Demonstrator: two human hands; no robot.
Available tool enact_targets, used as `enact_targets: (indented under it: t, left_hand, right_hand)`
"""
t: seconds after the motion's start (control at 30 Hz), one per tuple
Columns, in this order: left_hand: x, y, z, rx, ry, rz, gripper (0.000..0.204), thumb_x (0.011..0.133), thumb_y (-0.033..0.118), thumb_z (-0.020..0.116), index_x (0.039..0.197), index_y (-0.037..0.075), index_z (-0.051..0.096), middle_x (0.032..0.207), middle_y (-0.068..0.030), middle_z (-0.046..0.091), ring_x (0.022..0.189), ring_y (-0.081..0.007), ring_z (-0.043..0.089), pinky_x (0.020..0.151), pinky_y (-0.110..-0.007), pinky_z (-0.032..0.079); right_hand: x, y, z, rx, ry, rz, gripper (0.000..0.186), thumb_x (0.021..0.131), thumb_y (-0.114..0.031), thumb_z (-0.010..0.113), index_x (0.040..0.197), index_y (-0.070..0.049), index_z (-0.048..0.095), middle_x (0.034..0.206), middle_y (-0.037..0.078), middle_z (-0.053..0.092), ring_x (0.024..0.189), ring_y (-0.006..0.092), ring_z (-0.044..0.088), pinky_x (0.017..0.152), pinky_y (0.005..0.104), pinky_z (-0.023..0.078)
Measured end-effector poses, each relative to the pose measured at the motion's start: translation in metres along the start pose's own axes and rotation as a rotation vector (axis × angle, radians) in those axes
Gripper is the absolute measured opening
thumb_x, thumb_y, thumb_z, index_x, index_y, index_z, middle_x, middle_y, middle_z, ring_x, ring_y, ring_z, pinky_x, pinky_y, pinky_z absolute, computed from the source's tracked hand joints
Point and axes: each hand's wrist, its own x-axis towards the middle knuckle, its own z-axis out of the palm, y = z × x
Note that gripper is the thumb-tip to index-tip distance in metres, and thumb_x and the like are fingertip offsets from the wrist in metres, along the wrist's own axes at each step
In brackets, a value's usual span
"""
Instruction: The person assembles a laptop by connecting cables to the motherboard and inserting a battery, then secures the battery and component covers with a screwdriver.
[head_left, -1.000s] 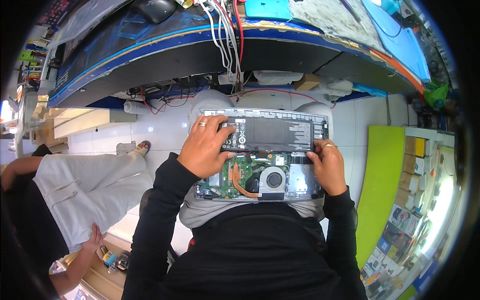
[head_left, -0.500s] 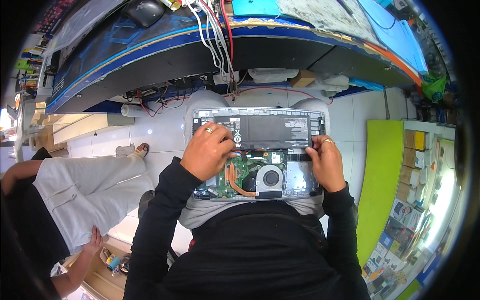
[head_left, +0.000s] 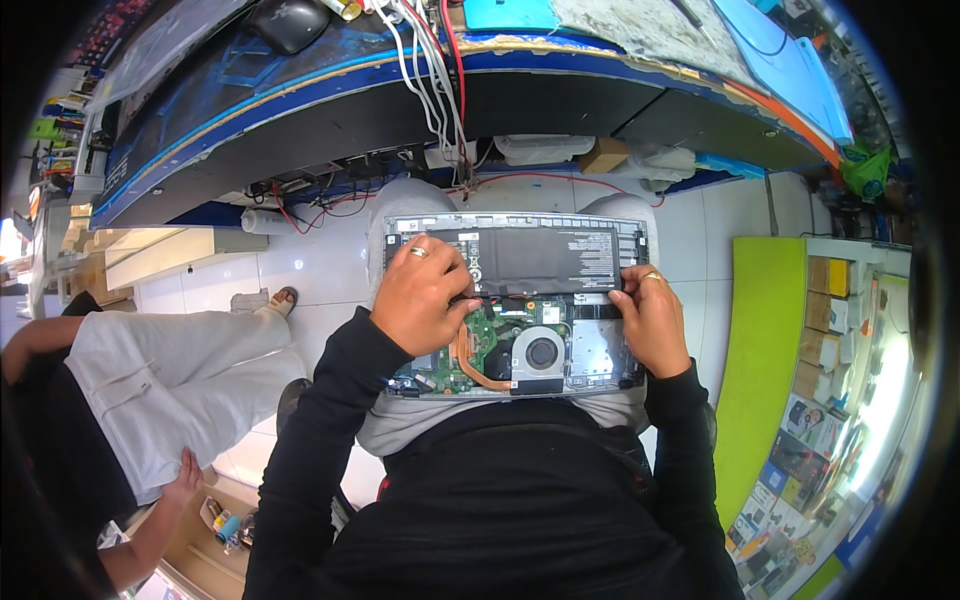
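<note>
Blue-edged curved desk (head_left: pixel 300 110) arcs above a silver laptop with its bottom cover off (head_left: pixel 515 305), resting on the seated person's lap. Its long black battery (head_left: pixel 540 260) fills the upper half. Left hand (head_left: pixel 420 295) presses fingers together at the battery's lower left corner; right hand (head_left: pixel 652 320) clamps the laptop's right edge.

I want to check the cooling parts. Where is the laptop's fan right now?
In the head view the round fan sits in the opened laptop on the person's lap, just below the black battery, between the left hand and right hand.
</note>
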Motion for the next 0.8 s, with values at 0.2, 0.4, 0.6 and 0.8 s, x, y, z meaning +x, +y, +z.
enact_targets:
  t: [0.2,0.4,0.6,0.8]
  left_hand:
    - [0.000,0.004,-0.009,-0.041,-0.057,-0.117,0.025,0.077,0.016,0.087,0.096,0.006,0.073,0.108,-0.0088,0.062,0.113,-0.0326,0.056,0.103,-0.047,0.043]
    - [-0.001,-0.028,-0.025,-0.038,0.000,-0.287,0.066,0.080,0.019,0.086,0.139,0.002,0.059,0.142,-0.0222,0.052,0.139,-0.0419,0.046,0.118,-0.050,0.036]
    - [-0.004,-0.037,-0.022,0.068,-0.084,-0.216,0.071,0.080,0.028,0.086,0.140,0.001,0.059,0.148,-0.0221,0.051,0.142,-0.0423,0.044,0.119,-0.050,0.035]
    - [-0.006,-0.042,-0.021,0.033,-0.072,-0.216,0.070,0.080,0.031,0.086,0.139,0.002,0.061,0.148,-0.0210,0.051,0.143,-0.0423,0.044,0.119,-0.053,0.035]
  right_hand:
    - [0.002,0.001,-0.001,0.027,-0.004,0.015,0.026,0.088,-0.007,0.078,0.109,0.002,0.066,0.098,0.014,0.070,0.091,0.0320,0.069,0.082,0.0417,0.055]
    - [0.001,-0.001,-0.002,0.032,-0.006,0.028,0.026,0.087,-0.008,0.079,0.108,0.002,0.068,0.096,0.014,0.070,0.090,0.0325,0.069,0.081,0.0423,0.055]
    - [-0.004,-0.025,0.002,-0.200,0.158,-0.184,0.024,0.086,-0.007,0.078,0.107,0.000,0.070,0.098,0.014,0.067,0.090,0.0344,0.066,0.079,0.0448,0.054]
    - [0.000,-0.092,0.040,-0.077,-0.012,-0.593,0.016,0.081,-0.002,0.075,0.097,-0.004,0.073,0.094,0.008,0.064,0.087,0.0294,0.062,0.075,0.0416,0.049]
